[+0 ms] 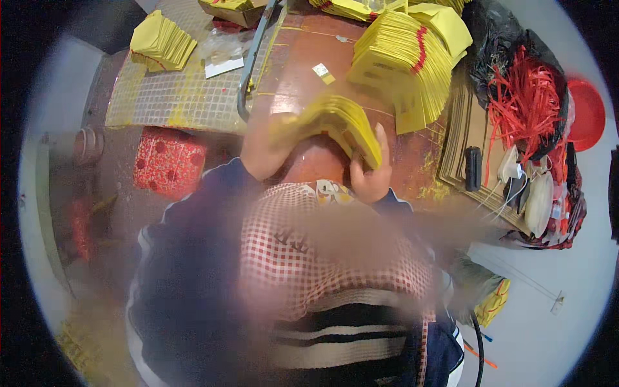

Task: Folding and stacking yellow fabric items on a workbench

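Observation:
Between my two hands a thick stack of yellow paper sheets (332, 111) is bent into an arch above the reddish-brown tabletop (303, 48). My left hand (263, 155) is closed round the stack's left end, slightly smeared by motion. At the other end, my right hand (372, 180) grips the sheets with its thumb on the near side and fingers behind. Just beyond the arch lies a small white and yellow piece (324, 73). To the far right of the hands stands a big fanned bundle of yellow paper (403, 64) with a red band across it.
At the left, a pale gridded board (187, 97) carries another yellow paper stack (161, 44), beside a bent metal bar (244, 84). A red patterned cushion (169, 161) is below it. Flattened cardboard (456, 142), red plastic strips (525, 97) and white cables (496, 193) crowd the right side.

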The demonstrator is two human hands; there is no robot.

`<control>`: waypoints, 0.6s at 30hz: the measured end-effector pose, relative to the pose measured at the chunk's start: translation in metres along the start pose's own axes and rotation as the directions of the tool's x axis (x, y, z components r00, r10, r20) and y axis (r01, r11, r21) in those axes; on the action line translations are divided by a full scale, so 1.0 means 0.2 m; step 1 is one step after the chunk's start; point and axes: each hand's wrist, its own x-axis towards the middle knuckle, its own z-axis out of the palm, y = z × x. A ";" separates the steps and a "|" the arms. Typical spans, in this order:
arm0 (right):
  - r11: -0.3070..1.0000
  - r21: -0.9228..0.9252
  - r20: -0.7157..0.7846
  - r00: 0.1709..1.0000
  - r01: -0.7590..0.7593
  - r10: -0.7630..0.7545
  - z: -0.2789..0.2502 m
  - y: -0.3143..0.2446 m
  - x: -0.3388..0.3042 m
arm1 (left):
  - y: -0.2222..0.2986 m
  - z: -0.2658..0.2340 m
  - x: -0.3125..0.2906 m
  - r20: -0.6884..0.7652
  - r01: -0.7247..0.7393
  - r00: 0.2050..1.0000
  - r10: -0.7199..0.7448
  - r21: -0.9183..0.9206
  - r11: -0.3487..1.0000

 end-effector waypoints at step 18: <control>0.726 0.623 -0.022 0.922 -0.290 0.387 -0.06 -0.07 0.01 | -0.10 -0.15 0.19 -0.204 0.232 0.931 -0.302 -0.306 0.923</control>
